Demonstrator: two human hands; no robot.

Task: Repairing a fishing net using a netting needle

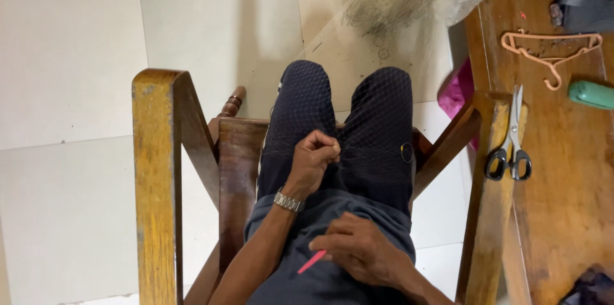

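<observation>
1. A fine net lies draped over the lap and both knees of the seated person, and runs on across the floor tiles toward the top of the view.
2. The left hand is closed, its fingertips pinching the net over the left thigh; a metal watch sits on that wrist.
3. The right hand rests low on the lap with its fingers curled around a thin pink tool, whose tip points left and downward.
4. The two hands are near each other, the left one further up the lap than the right.
5. The person sits in a wooden chair with an armrest on each side.
6. A pair of scissors with black handles lies on the right armrest, blades closed and pointing away.
7. Just beside the chair stands a wooden table, bearing a pale pink hanger and a green object at the edge of view.
</observation>
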